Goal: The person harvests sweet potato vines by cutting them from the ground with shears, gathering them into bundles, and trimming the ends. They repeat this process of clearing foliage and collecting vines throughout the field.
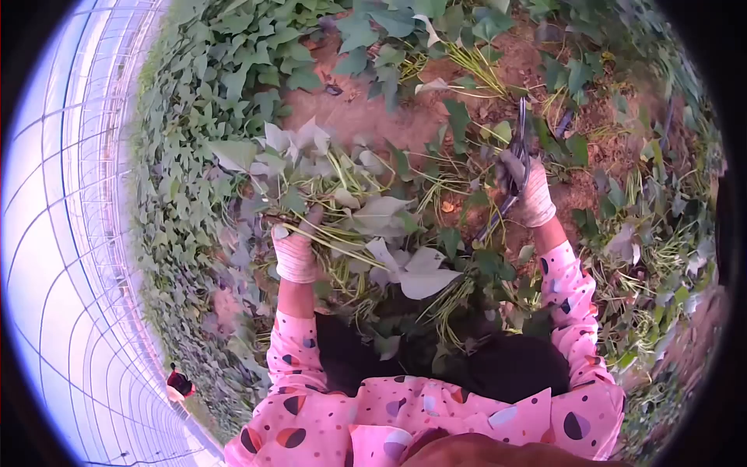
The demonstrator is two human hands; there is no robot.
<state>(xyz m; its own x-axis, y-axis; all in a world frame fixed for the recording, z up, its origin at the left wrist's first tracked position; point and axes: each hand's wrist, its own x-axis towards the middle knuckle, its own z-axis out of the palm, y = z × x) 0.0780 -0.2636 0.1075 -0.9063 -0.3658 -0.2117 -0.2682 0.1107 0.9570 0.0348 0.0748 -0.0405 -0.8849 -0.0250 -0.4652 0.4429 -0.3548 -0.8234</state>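
My left hand [296,251], in a pale glove with dark fingers, is closed around the stems of some leafy vine cuttings [342,237]. Their broad leaves, several turned to the pale underside, spread to the right and above the hand. My right hand [529,191], gloved the same way, grips a pair of scissors [522,140]. The blades point away from me and look close together. Just beyond the tips lies a cluster of light green stems [486,71] on the soil. Part of the scissors' handle is hidden by the fingers.
Dense green vines [202,117] cover the ground on the left. Reddish bare soil [350,109] shows ahead, and more cut stems [661,268] lie to the right. My dark-clad knees [517,366] are close below. A greenhouse frame [70,194] curves along the far left, with another person [179,384] near it.
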